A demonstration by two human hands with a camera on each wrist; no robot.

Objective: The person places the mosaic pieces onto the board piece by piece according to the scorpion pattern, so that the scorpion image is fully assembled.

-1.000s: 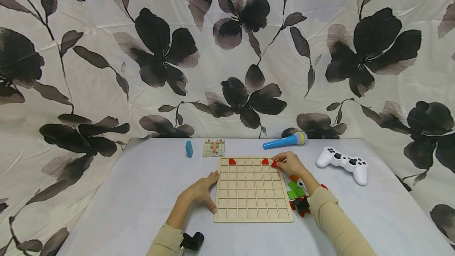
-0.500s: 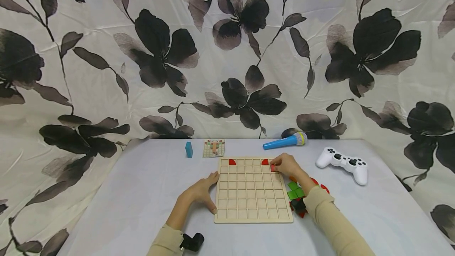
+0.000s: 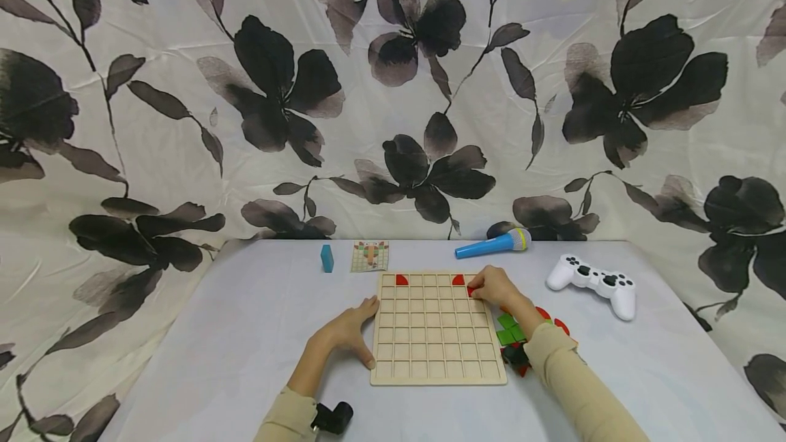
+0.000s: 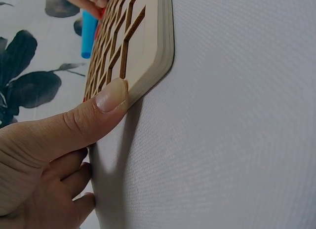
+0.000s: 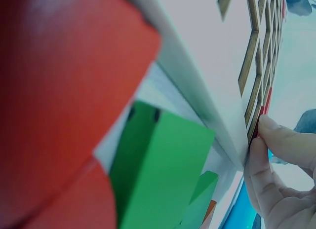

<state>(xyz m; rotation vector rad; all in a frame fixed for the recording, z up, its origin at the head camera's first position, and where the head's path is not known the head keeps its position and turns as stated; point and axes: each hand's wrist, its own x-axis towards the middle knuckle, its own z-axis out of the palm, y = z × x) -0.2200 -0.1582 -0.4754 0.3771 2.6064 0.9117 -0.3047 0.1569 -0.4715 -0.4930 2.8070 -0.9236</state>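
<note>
A wooden grid board [image 3: 430, 333] lies flat on the table. Two red quarter-round tiles [image 3: 402, 280] sit in cells of its top row. My right hand [image 3: 496, 286] pinches a small red tile [image 3: 471, 291] between thumb and fingers at a cell in the board's upper right; in the right wrist view the tile [image 5: 256, 123] shows between the fingertips, its shape mostly hidden. Along the board's left edge rests my left hand [image 3: 345, 329], thumb and fingers spread apart. Its thumb [image 4: 94, 113] touches the board near the lower left corner.
Loose green tiles [image 3: 510, 329] and red tiles [image 3: 560, 325] lie right of the board, partly under the right arm. Behind it stand a blue block [image 3: 327, 258] and a pattern card [image 3: 370, 256]. A toy microphone [image 3: 491, 245] and white game controller [image 3: 591, 284] lie farther right.
My right hand has brought the red tile slightly left and down, from the board's upper right corner area into a cell there. The left hand has stayed in place.
</note>
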